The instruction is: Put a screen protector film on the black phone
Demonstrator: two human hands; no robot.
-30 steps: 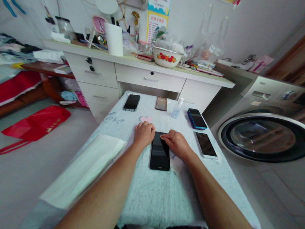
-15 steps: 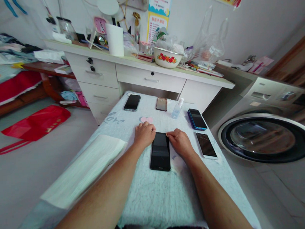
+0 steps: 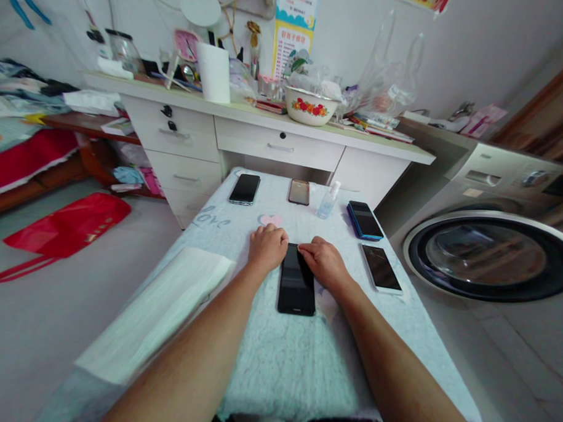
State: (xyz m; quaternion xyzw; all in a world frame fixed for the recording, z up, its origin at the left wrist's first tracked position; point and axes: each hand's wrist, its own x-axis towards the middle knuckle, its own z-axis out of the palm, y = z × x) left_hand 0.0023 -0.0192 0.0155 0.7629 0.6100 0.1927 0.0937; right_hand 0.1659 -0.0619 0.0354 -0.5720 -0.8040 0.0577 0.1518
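A black phone (image 3: 295, 284) lies face up on the cloth-covered table (image 3: 287, 364). My left hand (image 3: 267, 247) rests at its upper left corner, fingers curled together. At the upper right part of the phone, my right hand (image 3: 324, 259) has its fingers pinched over the screen edge; anything between the fingertips is too small to make out. Farther back are another dark phone (image 3: 244, 189), a phone case (image 3: 299, 192) and a clear spray bottle (image 3: 328, 201). To the right lie a blue-edged phone (image 3: 365, 220) and a white-framed phone (image 3: 381, 268).
A folded white cloth (image 3: 158, 314) lies along the table's left side. Behind stands a white desk (image 3: 279, 137) with a flowered bowl (image 3: 311, 106) and a paper roll (image 3: 214, 73). A washing machine (image 3: 490, 253) is at the right, a red bag (image 3: 70, 230) on the floor at left.
My right hand has moved left, from the phone's upper right corner to over its top edge. My left hand has stayed at the upper left corner.
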